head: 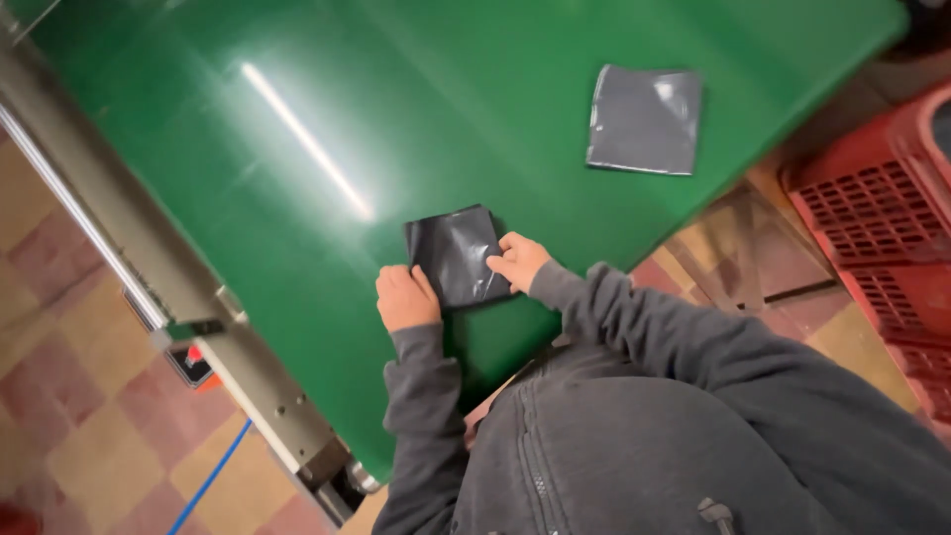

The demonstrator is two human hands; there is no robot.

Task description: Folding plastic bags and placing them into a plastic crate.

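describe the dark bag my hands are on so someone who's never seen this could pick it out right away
Start at the big green belt that fills most of the view. At its near edge, the left hand and right hand press on a small black plastic bag. Unlike the lighter grey bag lying alone farther up the belt, it is darker, crinkled and held.

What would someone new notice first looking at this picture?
The wide shiny green belt fills most of the view, with a bright streak of light on it. At its near edge, the left hand and right hand press on a dark plastic pouch. A paler grey pouch lies alone farther up, and a red crate stands at right.
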